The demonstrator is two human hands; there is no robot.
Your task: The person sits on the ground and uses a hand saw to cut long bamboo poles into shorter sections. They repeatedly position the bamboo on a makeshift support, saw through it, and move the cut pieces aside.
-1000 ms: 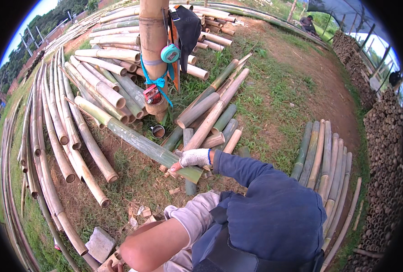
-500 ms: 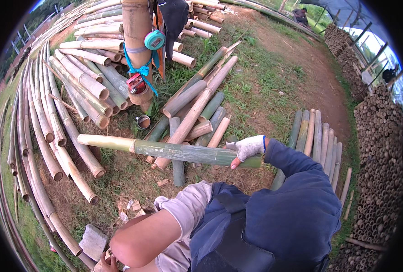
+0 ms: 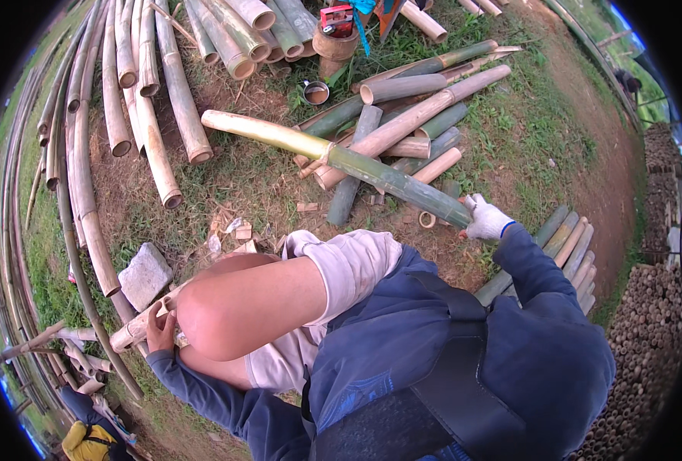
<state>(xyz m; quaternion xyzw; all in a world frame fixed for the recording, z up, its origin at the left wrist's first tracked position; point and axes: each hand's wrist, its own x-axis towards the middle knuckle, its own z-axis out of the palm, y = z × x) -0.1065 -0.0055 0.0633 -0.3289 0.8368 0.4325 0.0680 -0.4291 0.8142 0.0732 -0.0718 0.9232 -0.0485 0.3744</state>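
Note:
My right hand (image 3: 485, 218), in a white knit glove with bare fingertips, is closed round the near right end of a long bamboo pole (image 3: 383, 177). The pole slants up to the left, green at my hand and pale yellow past its joint, above the ground and other bamboo. Beside my bent knee, my bare left hand (image 3: 160, 332) has its fingers curled at a short pale bamboo piece (image 3: 131, 332). My leg hides part of that piece.
Cut bamboo lengths (image 3: 433, 100) lie heaped beyond the pole. Long bamboo poles (image 3: 176, 84) fan out at the left, near a pale stone block (image 3: 145, 276). A metal cup (image 3: 316, 93) holds brown liquid. Bamboo stacks (image 3: 648, 330) stand right. Another person (image 3: 87, 434) is at lower left.
My view has turned downward and left, bringing my left arm into sight. The pole now slants more, its right end lower and nearer me, with my right hand still on it.

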